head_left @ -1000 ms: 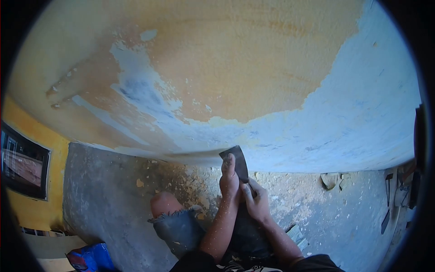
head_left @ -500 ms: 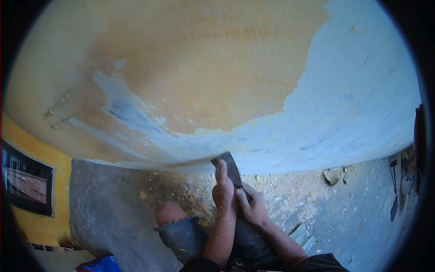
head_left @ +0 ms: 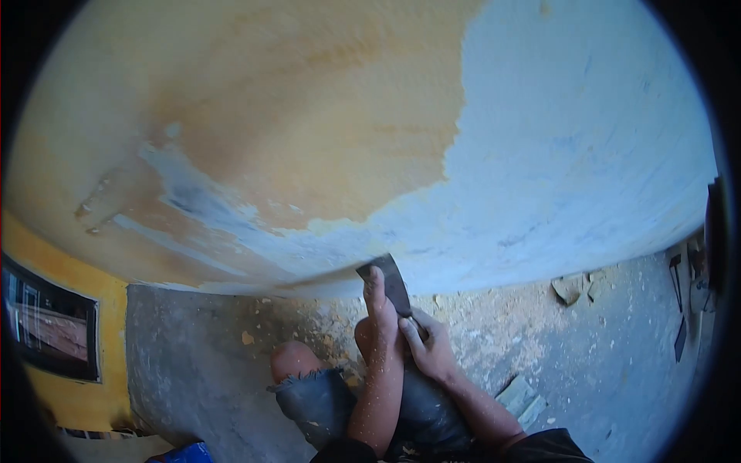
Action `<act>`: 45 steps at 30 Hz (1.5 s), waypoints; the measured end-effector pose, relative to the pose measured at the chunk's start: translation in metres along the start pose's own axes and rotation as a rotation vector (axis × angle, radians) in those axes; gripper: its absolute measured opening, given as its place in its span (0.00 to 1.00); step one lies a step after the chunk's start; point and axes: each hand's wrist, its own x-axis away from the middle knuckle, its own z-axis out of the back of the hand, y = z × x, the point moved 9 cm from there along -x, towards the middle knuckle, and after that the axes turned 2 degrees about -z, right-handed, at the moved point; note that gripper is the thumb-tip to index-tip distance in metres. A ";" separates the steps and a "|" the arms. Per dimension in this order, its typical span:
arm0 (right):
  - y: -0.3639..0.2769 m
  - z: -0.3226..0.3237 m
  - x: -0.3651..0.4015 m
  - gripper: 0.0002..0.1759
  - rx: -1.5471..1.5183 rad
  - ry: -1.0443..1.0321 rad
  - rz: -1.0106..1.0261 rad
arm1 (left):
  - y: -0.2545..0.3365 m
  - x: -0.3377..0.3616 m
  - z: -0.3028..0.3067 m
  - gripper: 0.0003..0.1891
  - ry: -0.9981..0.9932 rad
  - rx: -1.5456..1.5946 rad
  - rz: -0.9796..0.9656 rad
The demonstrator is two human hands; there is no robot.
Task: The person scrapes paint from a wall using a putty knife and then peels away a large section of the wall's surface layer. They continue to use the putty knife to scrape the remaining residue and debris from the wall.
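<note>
Low on the wall [head_left: 540,170], right hand [head_left: 428,347] grips the scraper [head_left: 387,279], left hand [head_left: 377,309] presses flat-fingered on its blade; a slip could gouge it or slice that hand.

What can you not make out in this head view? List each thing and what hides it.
- Scraper handle: head view, hidden inside the grip of the right hand.
- Tools at far right: head view, too small, beside the lens rim.
- Blue bag: head view, cut off by the bottom edge.
</note>
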 end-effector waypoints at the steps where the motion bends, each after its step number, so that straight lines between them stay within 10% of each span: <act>1: 0.003 0.001 -0.001 0.15 0.046 -0.048 -0.047 | 0.001 0.006 -0.003 0.24 0.029 0.015 0.027; 11: -0.049 0.013 -0.019 0.16 0.244 -0.091 0.015 | 0.037 0.003 -0.048 0.29 -0.202 0.231 -0.126; 23: -0.014 0.016 -0.001 0.18 0.108 -0.046 -0.041 | -0.024 0.008 0.012 0.25 0.003 -0.116 0.153; 27: -0.038 0.012 -0.020 0.18 0.155 -0.020 0.082 | 0.028 0.003 -0.036 0.29 -0.205 0.076 -0.105; 32: -0.016 0.013 -0.002 0.18 0.047 -0.007 -0.023 | -0.003 0.016 -0.003 0.29 0.134 -0.054 0.112; 45: -0.007 0.011 -0.002 0.17 0.087 -0.044 -0.028 | -0.012 -0.006 0.007 0.28 -0.012 0.020 0.043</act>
